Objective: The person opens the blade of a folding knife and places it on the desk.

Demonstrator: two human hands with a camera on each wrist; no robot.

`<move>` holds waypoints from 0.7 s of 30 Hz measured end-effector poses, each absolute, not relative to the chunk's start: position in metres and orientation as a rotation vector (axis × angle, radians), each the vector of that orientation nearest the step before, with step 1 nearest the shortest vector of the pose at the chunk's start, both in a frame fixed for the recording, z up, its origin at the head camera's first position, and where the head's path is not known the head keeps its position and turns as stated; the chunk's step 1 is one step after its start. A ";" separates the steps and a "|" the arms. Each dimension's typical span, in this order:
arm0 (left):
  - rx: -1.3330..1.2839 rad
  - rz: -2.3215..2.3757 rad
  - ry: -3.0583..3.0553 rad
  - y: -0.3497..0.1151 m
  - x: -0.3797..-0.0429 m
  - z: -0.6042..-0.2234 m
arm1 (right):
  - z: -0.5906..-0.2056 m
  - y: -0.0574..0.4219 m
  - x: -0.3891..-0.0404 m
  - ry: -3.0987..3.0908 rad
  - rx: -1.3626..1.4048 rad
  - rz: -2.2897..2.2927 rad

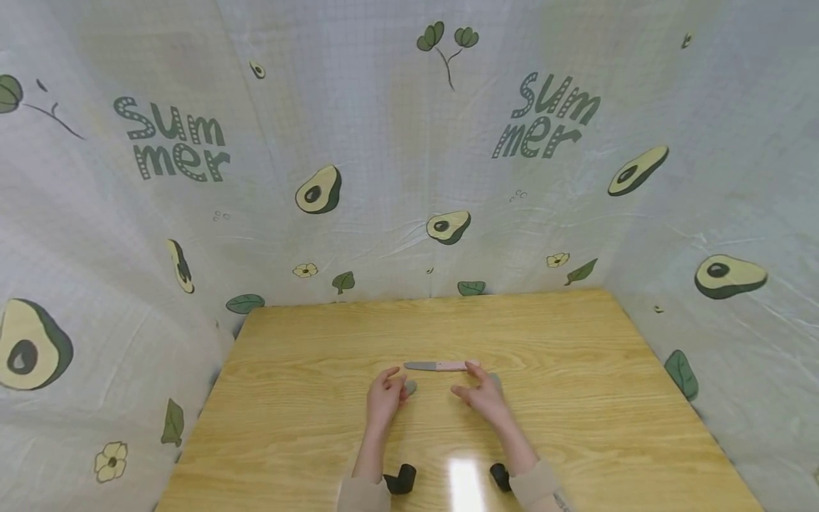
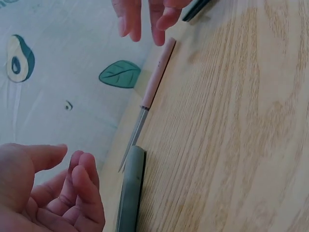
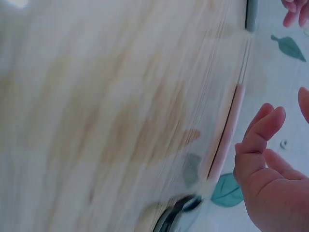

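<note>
A small knife [image 1: 441, 365] with a pink handle and a grey blade lies flat across the wooden table, its blade toward the left. My left hand [image 1: 385, 395] hovers near the blade's tip, fingers loosely bent and holding nothing. Close beside it lies a long grey-green piece [image 2: 131, 186] with a rounded end, partly hidden by that hand in the head view. Near the handle end, my right hand [image 1: 483, 395] hangs with fingers spread and nothing between them. Another grey-green thing [image 1: 496, 381] shows behind it; in the right wrist view a dark, curved, shiny edge [image 3: 179, 212] is visible.
The wooden table [image 1: 307, 427] ends at a pale curtain [image 1: 384, 142] printed with avocados and leaves, which also hangs along both sides. Black devices [image 1: 402, 480] sit at the wrists. A bright light reflection falls on the table between the forearms.
</note>
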State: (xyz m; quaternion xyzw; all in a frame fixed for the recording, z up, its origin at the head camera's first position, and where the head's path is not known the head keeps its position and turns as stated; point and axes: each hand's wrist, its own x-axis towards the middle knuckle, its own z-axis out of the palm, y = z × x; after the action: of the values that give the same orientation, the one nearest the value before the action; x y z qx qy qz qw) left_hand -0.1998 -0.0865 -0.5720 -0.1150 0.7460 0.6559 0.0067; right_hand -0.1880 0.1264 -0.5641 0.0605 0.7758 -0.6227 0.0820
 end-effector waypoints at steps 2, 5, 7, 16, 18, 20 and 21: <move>-0.385 2.061 2.365 -0.089 -0.197 -0.572 | -0.563 0.119 -0.185 2.333 0.172 -1.866; -0.427 2.028 2.474 -0.093 -0.193 -0.572 | -0.564 0.106 -0.183 2.324 0.168 -1.912; -0.477 1.980 2.559 -0.095 -0.190 -0.572 | -0.565 0.098 -0.182 2.292 0.171 -1.966; -0.531 1.841 2.781 -0.101 -0.185 -0.577 | -0.563 0.064 -0.174 2.109 0.127 -2.084; -0.512 1.819 2.793 -0.101 -0.184 -0.578 | -0.565 0.057 -0.173 2.074 0.114 -2.083; -0.497 1.807 2.797 -0.101 -0.184 -0.580 | -0.566 0.052 -0.173 2.060 0.104 -2.072; -0.490 1.800 2.801 -0.101 -0.184 -0.581 | -0.567 0.049 -0.173 2.059 0.101 -2.066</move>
State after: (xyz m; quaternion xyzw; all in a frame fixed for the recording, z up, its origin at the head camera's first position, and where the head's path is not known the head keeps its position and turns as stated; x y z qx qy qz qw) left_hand -0.1837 -0.1014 -0.5809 -0.1447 0.8272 0.5314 -0.1115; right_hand -0.1734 0.0493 -0.5675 0.0343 0.7011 -0.7035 0.1110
